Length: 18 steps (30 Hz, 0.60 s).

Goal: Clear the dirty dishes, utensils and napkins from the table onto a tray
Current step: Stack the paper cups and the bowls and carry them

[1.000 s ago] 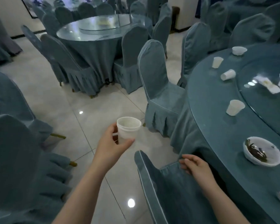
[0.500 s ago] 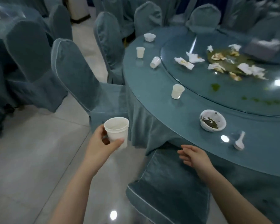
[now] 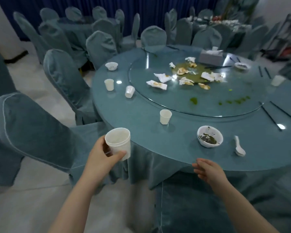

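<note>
My left hand [image 3: 102, 159] grips a white paper cup [image 3: 118, 142] upright, just off the near-left edge of the round blue table [image 3: 158, 145]. My right hand [image 3: 208, 170] hovers open at the table's near edge, holding nothing. On the table stand a dirty white bowl [image 3: 209, 136] and a white spoon [image 3: 239, 146] just beyond my right hand. A cup [image 3: 165, 116] stands further in, another cup [image 3: 109, 84] stands at the left, and one cup [image 3: 129, 91] lies tipped. Soiled napkins [image 3: 161, 80] lie on the glass turntable [image 3: 200, 91].
Blue covered chairs ring the table: one chair [image 3: 32, 132] at my left, another chair back [image 3: 191, 207] right below my hands. A small bowl [image 3: 111, 66] sits far left, a tissue box [image 3: 211, 57] and chopsticks [image 3: 270, 117] further right. No tray is in view.
My view swung right from the aisle onto the dirty table. My left hand kept the cup. My right hand left the chair back and rose to the table edge.
</note>
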### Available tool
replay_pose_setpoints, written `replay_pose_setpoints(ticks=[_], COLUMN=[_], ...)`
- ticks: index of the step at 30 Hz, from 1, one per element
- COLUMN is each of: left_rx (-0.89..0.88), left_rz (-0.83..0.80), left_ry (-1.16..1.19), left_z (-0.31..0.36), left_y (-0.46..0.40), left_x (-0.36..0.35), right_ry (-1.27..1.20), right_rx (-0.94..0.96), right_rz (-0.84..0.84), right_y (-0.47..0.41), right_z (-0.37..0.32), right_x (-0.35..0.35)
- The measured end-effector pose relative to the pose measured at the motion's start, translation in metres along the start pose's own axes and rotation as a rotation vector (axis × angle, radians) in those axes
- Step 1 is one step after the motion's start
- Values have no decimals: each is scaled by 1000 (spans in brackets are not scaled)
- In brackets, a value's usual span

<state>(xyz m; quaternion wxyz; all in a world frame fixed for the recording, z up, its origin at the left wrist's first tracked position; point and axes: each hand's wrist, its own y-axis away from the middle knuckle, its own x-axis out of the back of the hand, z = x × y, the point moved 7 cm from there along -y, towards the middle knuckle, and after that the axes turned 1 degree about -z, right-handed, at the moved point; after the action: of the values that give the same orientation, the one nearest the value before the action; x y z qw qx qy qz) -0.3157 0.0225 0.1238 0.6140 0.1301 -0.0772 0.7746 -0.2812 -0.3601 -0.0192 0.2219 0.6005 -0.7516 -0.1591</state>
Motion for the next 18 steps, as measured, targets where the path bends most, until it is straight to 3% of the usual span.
replay_pose_setpoints(ticks=[8,18], left_rx=[-18,-41], left_rz=[-147,-389], left_ry=[-20,88], left_z=[7,10], left_y=[-123,-216], left_x=[-32,-142], right_ry=[-153,-271], right_rx=[-94,-212], right_rz=[143,380], right_y=[-67,-91], right_z=[-9,-6], right_x=[-34,6])
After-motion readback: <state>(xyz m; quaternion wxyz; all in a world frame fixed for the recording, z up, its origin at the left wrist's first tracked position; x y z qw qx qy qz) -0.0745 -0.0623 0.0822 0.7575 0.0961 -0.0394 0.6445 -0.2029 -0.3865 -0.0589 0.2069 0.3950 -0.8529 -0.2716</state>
